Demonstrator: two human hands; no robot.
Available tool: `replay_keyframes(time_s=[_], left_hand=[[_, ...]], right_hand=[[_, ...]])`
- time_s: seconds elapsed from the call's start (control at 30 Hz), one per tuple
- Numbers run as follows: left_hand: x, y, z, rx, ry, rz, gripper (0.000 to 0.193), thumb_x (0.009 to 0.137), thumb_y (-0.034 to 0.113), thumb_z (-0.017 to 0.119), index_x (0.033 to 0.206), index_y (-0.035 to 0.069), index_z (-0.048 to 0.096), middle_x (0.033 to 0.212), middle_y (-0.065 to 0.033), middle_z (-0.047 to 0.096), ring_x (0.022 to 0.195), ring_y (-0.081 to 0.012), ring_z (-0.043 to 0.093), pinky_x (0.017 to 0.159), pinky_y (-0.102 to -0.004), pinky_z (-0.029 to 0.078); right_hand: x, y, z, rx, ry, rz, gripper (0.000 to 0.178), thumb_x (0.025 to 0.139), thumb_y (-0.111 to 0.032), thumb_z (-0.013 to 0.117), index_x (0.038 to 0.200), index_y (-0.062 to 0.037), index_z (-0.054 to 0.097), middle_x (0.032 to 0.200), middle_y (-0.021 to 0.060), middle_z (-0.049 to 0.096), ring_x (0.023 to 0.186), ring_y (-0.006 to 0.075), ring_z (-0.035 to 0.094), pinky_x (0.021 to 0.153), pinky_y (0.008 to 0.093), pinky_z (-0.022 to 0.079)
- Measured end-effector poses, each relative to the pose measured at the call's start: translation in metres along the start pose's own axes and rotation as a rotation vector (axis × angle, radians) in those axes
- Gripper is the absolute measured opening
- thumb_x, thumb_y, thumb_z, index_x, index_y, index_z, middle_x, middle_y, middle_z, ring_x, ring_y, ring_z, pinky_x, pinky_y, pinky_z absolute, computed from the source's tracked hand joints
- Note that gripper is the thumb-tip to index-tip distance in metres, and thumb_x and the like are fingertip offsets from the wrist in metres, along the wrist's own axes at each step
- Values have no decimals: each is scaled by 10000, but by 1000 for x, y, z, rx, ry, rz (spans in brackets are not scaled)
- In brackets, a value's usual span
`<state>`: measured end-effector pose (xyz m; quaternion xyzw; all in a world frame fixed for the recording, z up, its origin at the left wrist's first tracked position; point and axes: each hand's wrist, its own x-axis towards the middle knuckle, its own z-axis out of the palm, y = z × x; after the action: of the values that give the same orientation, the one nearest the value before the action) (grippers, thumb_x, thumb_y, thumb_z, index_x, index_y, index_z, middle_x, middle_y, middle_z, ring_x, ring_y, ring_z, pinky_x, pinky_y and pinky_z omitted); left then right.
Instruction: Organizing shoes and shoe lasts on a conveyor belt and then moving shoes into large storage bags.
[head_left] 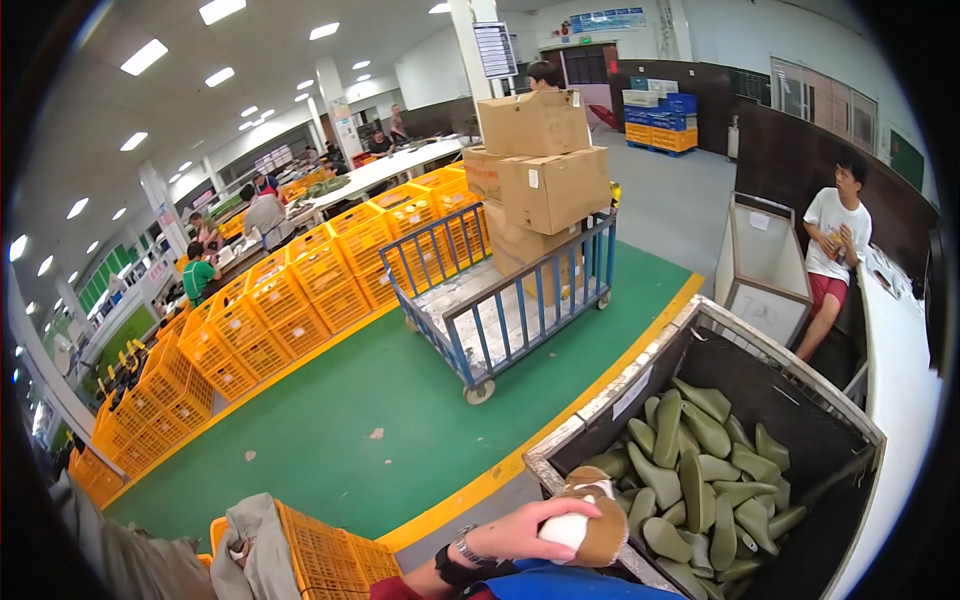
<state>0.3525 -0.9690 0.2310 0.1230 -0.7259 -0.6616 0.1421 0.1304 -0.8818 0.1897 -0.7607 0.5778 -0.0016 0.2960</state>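
My left hand [545,527], with a metal watch and a black band at the wrist, is closed round a brown and white shoe upper [603,533]. It holds the piece at the near left edge of a dark-lined bin [570,430]. Inside that bin lies a heap of olive-green shoe lasts [700,480], piled loosely at different angles. My right hand is not in the picture. A blue apron [590,583] shows below the shoe upper.
A blue-railed cart [470,350] carries stacked cardboard boxes [555,190]. Yellow crates [290,290] line the green floor's left side. Close by stands another yellow crate [330,550] with grey cloth [255,545]. A seated person [835,240] is beside a tall bin [765,250] at right.
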Motion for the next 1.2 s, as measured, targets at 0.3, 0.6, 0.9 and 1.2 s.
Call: replay_keyframes(time_s=[0.3, 0.6, 0.9, 1.2], left_hand=[[-71, -24, -5, -4, 239, -47, 525, 763, 145, 703, 1244, 93, 499, 1246, -38, 491, 1126, -138, 447, 958, -287, 353], [-156, -37, -90, -37, 260, -59, 528, 769, 130, 704, 1252, 86, 494, 1220, -41, 497, 1103, -144, 462, 946, -282, 367], [-271, -43, -166, 106, 582, -70, 489, 761, 60, 699, 1213, 63, 513, 944, -1, 574, 799, -74, 548, 710, -225, 460], [-346, -65, -158, -27, 810, -102, 470, 771, 112, 695, 1201, 73, 510, 1016, -58, 574, 936, -140, 538, 824, -279, 440]], right_hand=[[9, 24, 53, -58, -110, -137, 333, 828, -256, 478, 1110, -90, 541, 745, 167, 622, 713, 343, 623, 600, 436, 487], [88, -49, 83, -92, -147, -173, 341, 830, -240, 469, 1127, -85, 535, 731, 157, 621, 697, 332, 627, 580, 431, 489], [213, -123, 88, -235, -175, -402, 317, 811, -225, 519, 1106, -116, 556, 699, 152, 610, 663, 336, 615, 555, 426, 485], [329, -272, 45, 66, -105, -861, 667, 753, -214, 668, 1335, -109, 359, 1174, 178, 485, 919, 335, 581, 726, 382, 504]])
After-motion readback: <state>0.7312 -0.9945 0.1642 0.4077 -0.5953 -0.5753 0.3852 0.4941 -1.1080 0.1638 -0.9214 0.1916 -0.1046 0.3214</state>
